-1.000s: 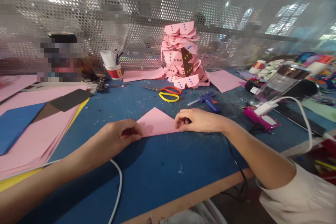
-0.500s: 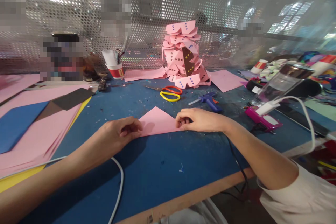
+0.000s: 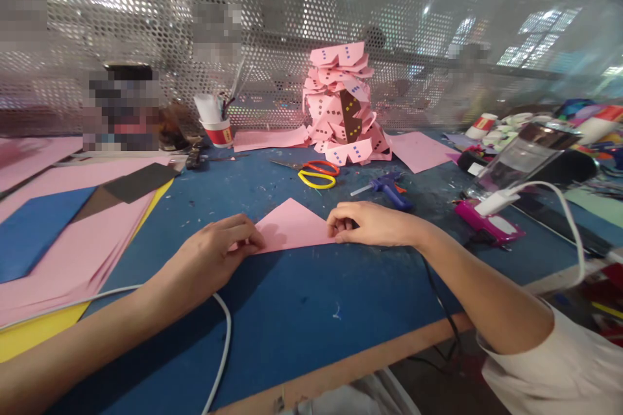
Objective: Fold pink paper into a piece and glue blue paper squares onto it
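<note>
A pink sheet of paper (image 3: 293, 227), folded into a triangle, lies on the blue tabletop (image 3: 292, 311) with its point facing away from me. My left hand (image 3: 219, 249) pinches the triangle's left corner. At the right corner, my right hand (image 3: 365, 223) has its fingers curled and closed on the paper. The folded edge runs between both hands on the side nearest me. Just beyond the paper lie scissors (image 3: 318, 175) with one red and one yellow handle loop, and a blue glue gun (image 3: 392, 190).
A tall stack of folded pink paper pieces (image 3: 335, 110) with dotted marks stands at the back. Pink sheets (image 3: 117, 227) pile up at left. A paper cup (image 3: 217, 133), a clear bottle (image 3: 523, 155) and a magenta power strip (image 3: 489, 220) stand around. A white cable (image 3: 224, 337) crosses near my left arm.
The left fingers have drawn closer together at the paper's left corner. My right hand and the folded paper are almost unmoved; the whole view has shifted slightly.
</note>
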`<state>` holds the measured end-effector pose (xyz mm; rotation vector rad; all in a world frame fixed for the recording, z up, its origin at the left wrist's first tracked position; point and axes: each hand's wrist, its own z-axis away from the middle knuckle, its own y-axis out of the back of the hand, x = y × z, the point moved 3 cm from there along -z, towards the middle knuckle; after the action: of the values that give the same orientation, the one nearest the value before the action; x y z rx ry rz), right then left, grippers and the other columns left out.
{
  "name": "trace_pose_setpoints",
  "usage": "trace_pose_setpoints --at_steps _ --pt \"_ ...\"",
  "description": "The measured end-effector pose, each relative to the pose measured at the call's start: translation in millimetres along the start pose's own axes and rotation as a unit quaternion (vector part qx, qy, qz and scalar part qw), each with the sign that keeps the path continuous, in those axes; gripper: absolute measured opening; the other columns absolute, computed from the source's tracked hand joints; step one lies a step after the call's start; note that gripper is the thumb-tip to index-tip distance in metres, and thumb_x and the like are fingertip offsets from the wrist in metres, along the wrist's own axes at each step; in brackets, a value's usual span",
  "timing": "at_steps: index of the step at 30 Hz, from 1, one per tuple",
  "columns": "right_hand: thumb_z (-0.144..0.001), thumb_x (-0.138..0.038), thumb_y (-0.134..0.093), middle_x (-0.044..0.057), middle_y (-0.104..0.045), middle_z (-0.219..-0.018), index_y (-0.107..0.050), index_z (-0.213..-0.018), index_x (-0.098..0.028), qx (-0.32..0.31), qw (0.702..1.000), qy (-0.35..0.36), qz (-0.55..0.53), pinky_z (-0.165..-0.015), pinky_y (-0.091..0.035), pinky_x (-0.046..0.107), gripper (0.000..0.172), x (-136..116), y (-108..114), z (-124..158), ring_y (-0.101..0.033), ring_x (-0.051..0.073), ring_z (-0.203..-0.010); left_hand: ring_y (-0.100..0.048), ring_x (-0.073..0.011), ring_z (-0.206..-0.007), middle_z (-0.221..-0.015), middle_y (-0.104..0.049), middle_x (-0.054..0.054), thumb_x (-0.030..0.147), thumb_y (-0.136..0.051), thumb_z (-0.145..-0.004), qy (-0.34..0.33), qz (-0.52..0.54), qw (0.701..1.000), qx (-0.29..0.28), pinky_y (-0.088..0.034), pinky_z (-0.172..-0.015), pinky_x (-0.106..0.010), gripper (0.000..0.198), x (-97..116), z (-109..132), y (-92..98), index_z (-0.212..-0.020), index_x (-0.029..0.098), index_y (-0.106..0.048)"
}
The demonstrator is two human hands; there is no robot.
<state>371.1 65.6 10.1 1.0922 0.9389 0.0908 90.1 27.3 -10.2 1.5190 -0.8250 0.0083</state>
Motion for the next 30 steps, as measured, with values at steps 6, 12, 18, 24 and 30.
trace_pose_setpoints --at_steps 6,12,18,24,30 --pt "-0.087 -0.022 -0.066 0.002 -0.066 -0.095 -0.072 -0.100 -0.024 0.000 1.000 0.000 -0.005 -0.069 -0.042 0.026 0.014 1 0 1 -0.060 0.016 -0.082 -0.063 -0.0190 -0.095 -0.104 -0.065 -0.005 0.026 -0.036 -0.102 -0.077 -0.069 0.994 0.019 -0.048 -0.083 -0.030 0.029 2 12 -2.7 -0.100 0.023 -0.064" --pt "-0.088 -0.023 -0.065 0.002 -0.067 -0.095 -0.071 -0.099 -0.024 0.001 1.000 0.003 -0.002 -0.070 -0.041 0.026 0.013 1 0 1 -0.059 0.016 -0.083 -0.063 -0.0196 -0.098 -0.110 -0.064 -0.007 0.022 -0.035 -0.103 -0.125 -0.128 0.983 0.025 -0.050 -0.085 -0.032 0.030 3 19 -5.7 -0.109 0.021 -0.064" --pt "-0.088 -0.022 -0.065 0.001 -0.066 -0.094 -0.071 -0.098 -0.025 0.002 1.000 0.008 0.000 -0.069 -0.041 0.026 0.012 1 0 2 -0.060 0.016 -0.083 -0.065 -0.0188 -0.092 -0.107 -0.065 -0.006 0.021 -0.034 -0.103 -0.149 -0.201 0.967 0.042 -0.051 -0.076 -0.031 0.030 7 23 -5.8 -0.109 0.020 -0.064" --pt "-0.088 -0.022 -0.065 0.001 -0.066 -0.095 -0.071 -0.098 -0.025 0.004 1.000 0.011 0.003 -0.069 -0.041 0.026 0.012 1 -1 2 -0.060 0.016 -0.083 -0.065 -0.0197 -0.088 -0.104 -0.066 -0.006 0.020 -0.037 -0.102 -0.147 -0.246 0.958 0.030 -0.050 -0.072 -0.031 0.028 12 25 -5.7 -0.110 0.020 -0.063" --pt "-0.089 -0.021 -0.065 0.001 -0.068 -0.095 -0.071 -0.098 -0.024 0.005 1.000 0.012 0.002 -0.070 -0.041 0.025 0.011 1 0 2 -0.061 0.016 -0.084 -0.063 -0.0189 -0.086 -0.106 -0.065 -0.005 0.012 -0.039 -0.099 -0.170 -0.250 0.953 0.030 -0.049 -0.069 -0.029 0.035 12 25 -6.2 -0.122 0.026 -0.061"
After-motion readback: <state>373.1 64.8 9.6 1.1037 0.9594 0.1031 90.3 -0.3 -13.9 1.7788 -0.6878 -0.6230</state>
